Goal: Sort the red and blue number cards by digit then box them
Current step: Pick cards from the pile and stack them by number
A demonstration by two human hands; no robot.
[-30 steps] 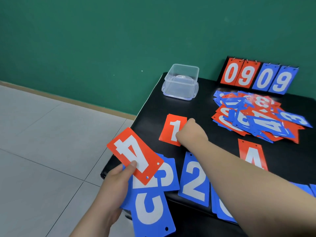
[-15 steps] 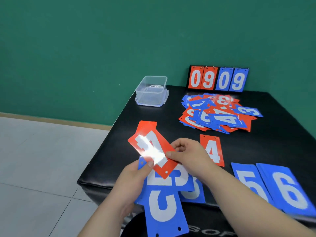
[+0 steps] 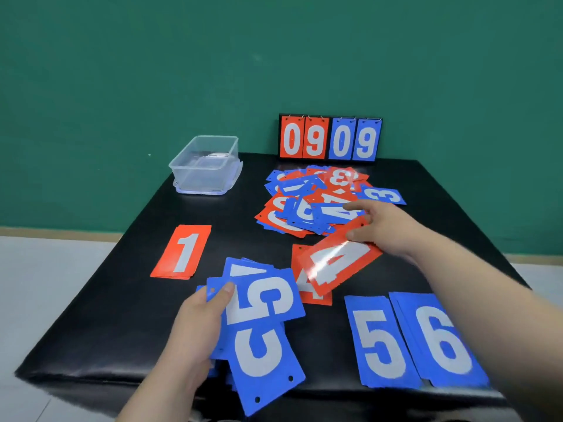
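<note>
Right hand [image 3: 387,229] pinched the red 4 card [image 3: 338,263] by its far end, overlapping the laid red 4 [image 3: 313,295] on the table [image 3: 122,315], long axis skewed diagonally across it. Left hand [image 3: 195,330], just left of the laid red 4, gripped the blue cards [image 3: 265,303]. Probably needed a twist to square up.

Free room, as we log it: bare black table [image 3: 100,315] at front left; a wide strip between the red 1 card [image 3: 182,252] and the clear box [image 3: 207,166]; the rear right corner beside the card heap [image 3: 304,208]. Obstacles: the box at rear left; the scoreboard stand [image 3: 330,138] on the back edge; the blue 5 card [image 3: 377,339] and blue 6 card [image 3: 441,339] flat at front right; our left hand [image 3: 195,324] gripping blue cards [image 3: 262,315] front centre; our right hand [image 3: 387,231] pinching a red 4 card [image 3: 341,263] mid-table.
</note>
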